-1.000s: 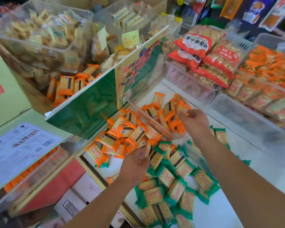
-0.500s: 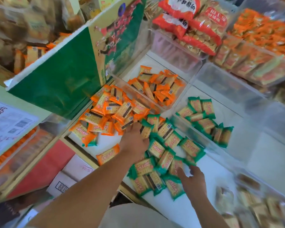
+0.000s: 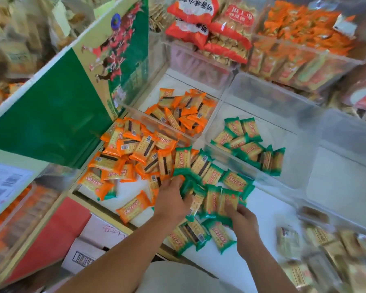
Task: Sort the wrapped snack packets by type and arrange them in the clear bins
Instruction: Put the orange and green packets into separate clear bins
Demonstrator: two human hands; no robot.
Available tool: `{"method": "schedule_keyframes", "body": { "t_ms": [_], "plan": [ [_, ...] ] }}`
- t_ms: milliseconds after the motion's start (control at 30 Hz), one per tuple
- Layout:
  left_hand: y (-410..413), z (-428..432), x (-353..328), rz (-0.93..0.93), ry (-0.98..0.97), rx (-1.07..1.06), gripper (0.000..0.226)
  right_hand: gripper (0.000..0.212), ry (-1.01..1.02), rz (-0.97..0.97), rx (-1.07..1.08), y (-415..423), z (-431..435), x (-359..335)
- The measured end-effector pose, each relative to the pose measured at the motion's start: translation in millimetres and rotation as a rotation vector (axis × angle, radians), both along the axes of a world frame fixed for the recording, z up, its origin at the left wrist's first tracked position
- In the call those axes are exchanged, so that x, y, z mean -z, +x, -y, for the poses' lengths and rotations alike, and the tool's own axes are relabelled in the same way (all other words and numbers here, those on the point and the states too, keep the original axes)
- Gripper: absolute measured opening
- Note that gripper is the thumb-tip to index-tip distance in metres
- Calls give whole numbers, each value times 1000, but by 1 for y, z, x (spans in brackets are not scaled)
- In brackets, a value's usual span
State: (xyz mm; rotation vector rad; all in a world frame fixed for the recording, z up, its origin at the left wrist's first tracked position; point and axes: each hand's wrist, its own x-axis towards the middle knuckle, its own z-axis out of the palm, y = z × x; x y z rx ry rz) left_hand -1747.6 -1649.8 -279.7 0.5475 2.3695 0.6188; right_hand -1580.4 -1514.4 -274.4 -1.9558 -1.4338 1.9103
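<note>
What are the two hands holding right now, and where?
The right hand pinches the near ends of loose green packets. The left hand rests on that pile's left edge; whether it grips cannot be told.

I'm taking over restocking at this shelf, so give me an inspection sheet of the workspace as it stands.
Surface: white shelf, its middle covered with loose packets.
Job's things: orange packets in the left clear bin; green packets in the right clear bin; loose orange packets and loose green packets lie unsorted in front of the bins.
Clutter: single orange packet lies apart near the shelf's front edge.
Hands: left hand and right hand both grip loose green packets.
Cables: nothing seen.
Surroundings: green carton flap at left; red biscuit bags behind the bins; cardboard box below.
</note>
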Motion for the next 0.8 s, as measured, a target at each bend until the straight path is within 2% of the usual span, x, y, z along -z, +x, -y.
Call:
{"method": "schedule_keyframes", "body": {
  "t_ms": [100,233,367,433,500,600,700,800],
  "plan": [
    [1,-8,1,-24,-29,67,71,19,-116,-103,3,-6,11,-1],
    [1,-19,5,85,-104,72,84,24,-77,-103,49,-17,15,6],
    [3,-20,-1,130,-68,65,73,45,-90,-135,89,-13,0,3],
    [7,-20,-8,155,-30,71,69,38,-153,-206,62,-13,-4,-5],
    [13,-21,-19,266,50,8,65,29,-153,-241,49,-11,-5,-18],
    [18,-23,-44,381,239,-170,47,36,-51,-238,56,-9,-13,-45],
    [10,-40,-85,390,439,-269,34,41,105,-274,48,-10,-38,-83],
    [-5,-76,-115,385,579,-336,35,35,286,-298,97,-14,-78,-113]
  ]
}}
